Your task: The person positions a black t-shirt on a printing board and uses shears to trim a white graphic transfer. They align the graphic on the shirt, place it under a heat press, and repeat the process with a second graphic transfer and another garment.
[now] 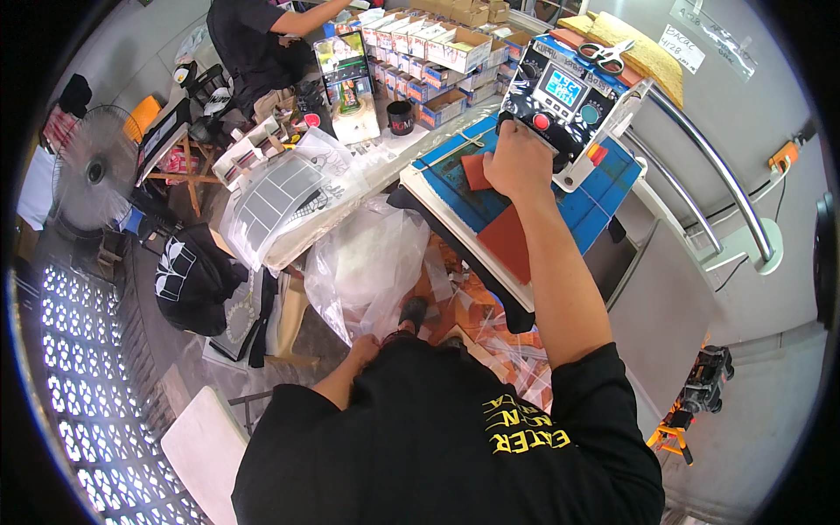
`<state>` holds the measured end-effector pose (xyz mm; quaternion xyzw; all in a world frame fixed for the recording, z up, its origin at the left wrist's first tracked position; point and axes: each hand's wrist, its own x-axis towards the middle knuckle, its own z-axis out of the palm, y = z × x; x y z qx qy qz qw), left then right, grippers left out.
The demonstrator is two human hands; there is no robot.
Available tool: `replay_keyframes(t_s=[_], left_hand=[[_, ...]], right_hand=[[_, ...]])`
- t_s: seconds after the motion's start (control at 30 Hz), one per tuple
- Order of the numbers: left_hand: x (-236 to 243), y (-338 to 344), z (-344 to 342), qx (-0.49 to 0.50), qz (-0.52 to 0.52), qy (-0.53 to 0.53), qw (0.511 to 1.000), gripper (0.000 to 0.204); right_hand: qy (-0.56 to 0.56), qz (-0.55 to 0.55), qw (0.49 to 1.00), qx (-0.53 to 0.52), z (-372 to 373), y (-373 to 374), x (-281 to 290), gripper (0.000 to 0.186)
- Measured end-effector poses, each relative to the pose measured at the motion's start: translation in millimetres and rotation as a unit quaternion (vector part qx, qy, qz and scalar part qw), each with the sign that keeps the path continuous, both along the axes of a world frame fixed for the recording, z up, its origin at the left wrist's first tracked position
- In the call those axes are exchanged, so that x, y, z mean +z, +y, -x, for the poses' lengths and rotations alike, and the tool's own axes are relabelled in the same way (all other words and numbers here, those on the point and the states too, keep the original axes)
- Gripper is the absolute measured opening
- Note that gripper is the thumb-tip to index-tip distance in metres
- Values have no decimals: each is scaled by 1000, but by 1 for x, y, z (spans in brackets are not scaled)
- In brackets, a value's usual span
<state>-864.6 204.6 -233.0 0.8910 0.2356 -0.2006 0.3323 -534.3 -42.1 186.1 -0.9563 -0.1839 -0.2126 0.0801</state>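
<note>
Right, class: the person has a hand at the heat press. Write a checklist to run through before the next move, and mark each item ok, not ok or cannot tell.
1. Right hand on the press handle: ok, it rests at the front of the control box.
2. Red sheet lying flat on the blue plate: ok.
3. Small red piece clear of the hand: not ok, it touches the fingers.
4. Left hand away from the plate: ok, it is low by the plastic bags.
5. Scissors off the plate: ok, they lie on top of the press.
6. Press hot: cannot tell.
</note>
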Motion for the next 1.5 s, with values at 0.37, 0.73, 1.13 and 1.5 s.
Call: replay_keyframes(t_s=[0.37,0.73,1.13,1.5], left_hand=[[8,30,-1,58,67,-16,996,20],[38,41,-26,52,53,29,997,35],[-3,102,-148,-211,6,-34,977,37],[120,100,-377,168,664,33,728,53]], right_hand=[[23,-7,1000,2,12,2,9,43],[26,-36,999,-21,40,-45,12,37],[-101,46,971,-209,105,-142,3,28],[-91,69,836,-536,140,-185,-24,59]])
